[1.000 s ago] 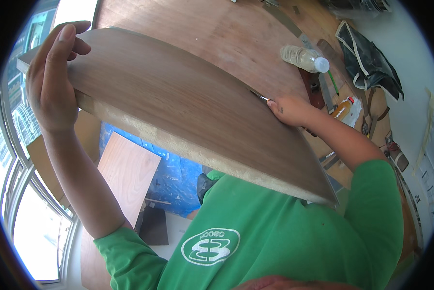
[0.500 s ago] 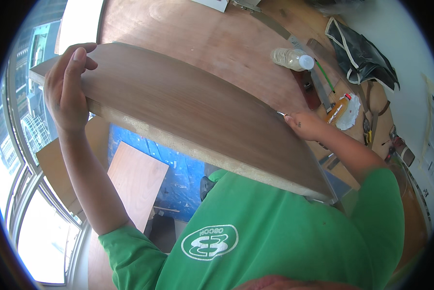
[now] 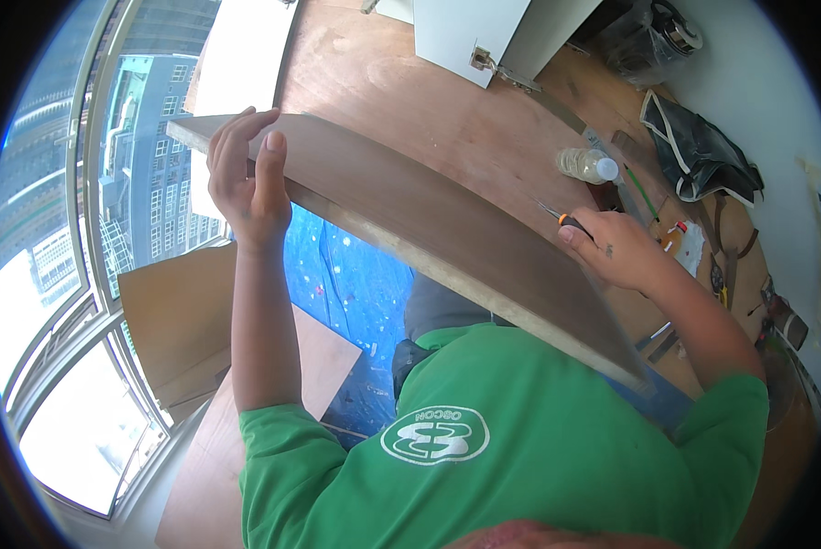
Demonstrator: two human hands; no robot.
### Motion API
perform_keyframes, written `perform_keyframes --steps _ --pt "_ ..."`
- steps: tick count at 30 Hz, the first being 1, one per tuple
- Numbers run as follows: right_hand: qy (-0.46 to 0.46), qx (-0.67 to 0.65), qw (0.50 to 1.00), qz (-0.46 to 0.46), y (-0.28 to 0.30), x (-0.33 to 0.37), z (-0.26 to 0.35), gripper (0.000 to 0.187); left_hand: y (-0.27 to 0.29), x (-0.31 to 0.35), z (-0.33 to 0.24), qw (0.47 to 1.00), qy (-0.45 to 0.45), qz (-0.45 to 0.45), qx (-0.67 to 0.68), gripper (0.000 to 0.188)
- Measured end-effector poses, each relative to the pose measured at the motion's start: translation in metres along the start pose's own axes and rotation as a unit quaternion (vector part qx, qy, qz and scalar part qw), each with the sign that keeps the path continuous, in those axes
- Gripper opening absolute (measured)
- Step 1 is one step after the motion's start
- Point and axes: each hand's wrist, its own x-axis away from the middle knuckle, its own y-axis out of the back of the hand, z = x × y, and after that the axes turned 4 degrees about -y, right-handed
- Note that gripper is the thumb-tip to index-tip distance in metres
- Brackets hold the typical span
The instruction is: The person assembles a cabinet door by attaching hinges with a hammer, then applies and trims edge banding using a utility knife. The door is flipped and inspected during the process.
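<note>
A brown wood-grain panel is held tilted in front of my green shirt, its rough pale edge facing me. My left hand grips its far left end, the thumb on the face and fingers curled over the end. Beside the opposite long edge, my right hand is closed round a slim tool with a black-and-orange handle. Its thin metal tip points up and left, apart from the panel; the tool's exact kind is unclear.
On the wooden worktop are a clear plastic bottle, a green pencil, a black bag and white panels with a hinge. Blue sheeting lies below. Windows line the left side, near a cardboard piece.
My right hand has drawn the tool off the panel's far edge, so more of its handle shows. The panel now sits more steeply tilted, its face looking narrower. The whole view has shifted leftward.
</note>
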Motion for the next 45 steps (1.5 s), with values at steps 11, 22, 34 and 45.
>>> perform_keyframes --steps 11,22,34,45 --pt "-0.128 -0.127 0.984 -0.002 -0.017 -0.112 0.106 0.045 0.004 -0.019 0.103 0.978 0.038 -0.156 0.137 0.091" --pt "0.014 0.011 0.996 0.082 -0.075 -0.322 0.183 0.054 0.019 -0.052 0.196 0.861 0.136 -0.102 0.479 0.028" --pt "0.027 0.023 0.993 0.116 -0.112 -0.427 0.217 0.061 0.006 -0.056 0.188 0.837 0.125 -0.121 0.519 0.029" --pt "0.045 0.023 0.989 0.138 -0.112 -0.438 0.218 0.062 0.007 -0.053 0.197 0.829 0.078 -0.083 0.547 0.034"
